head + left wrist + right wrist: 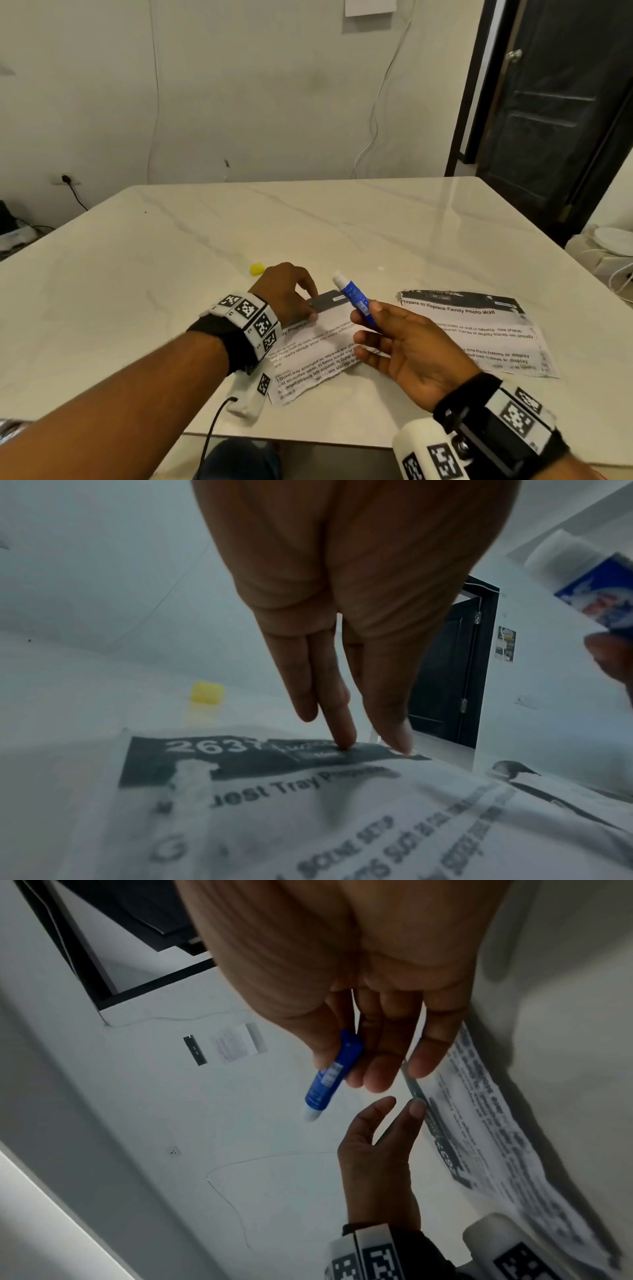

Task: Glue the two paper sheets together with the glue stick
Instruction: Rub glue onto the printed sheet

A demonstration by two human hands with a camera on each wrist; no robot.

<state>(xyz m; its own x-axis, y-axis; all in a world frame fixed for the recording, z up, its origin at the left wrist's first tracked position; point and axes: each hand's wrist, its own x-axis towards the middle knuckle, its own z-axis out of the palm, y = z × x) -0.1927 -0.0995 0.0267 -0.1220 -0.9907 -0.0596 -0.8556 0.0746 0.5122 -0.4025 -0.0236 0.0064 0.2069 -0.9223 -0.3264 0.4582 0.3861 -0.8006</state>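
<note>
Glue stick [354, 297]: blue barrel, white exposed tip pointing up and away, uncapped. Held aloft in the right hand [407, 353], pinched between thumb and forefinger, remaining fingers loose and extended. Tip is clear of both papers.

Yellow cap [257, 268]: lying on the marble table [171, 246], beyond the left hand, apart from the papers.

Left paper sheet [318, 356]: printed, torn lower edge, dark header band at its far edge. Lies flat on the table beneath both hands.

Left hand [291, 294]: fingers straight, fingertips [344, 739] pressing the dark header band to pin the sheet; nothing gripped.

Right paper sheet [479, 329]: printed, headed "Prepare to Replace Family Photo Wall", ragged edges, lying flat just beside the left sheet; whether the two touch is hidden by the right hand.

Risks, judged:
- Thin sheet may drag, wrinkle or tear under the stick, since it is pinned only at one edge.
- Glue may overrun the ragged edge onto the marble.
- Light pinch on the barrel may let the stick slip under pressure.
- Pinning fingertips sit on the likely glue band and may get smeared.
</note>
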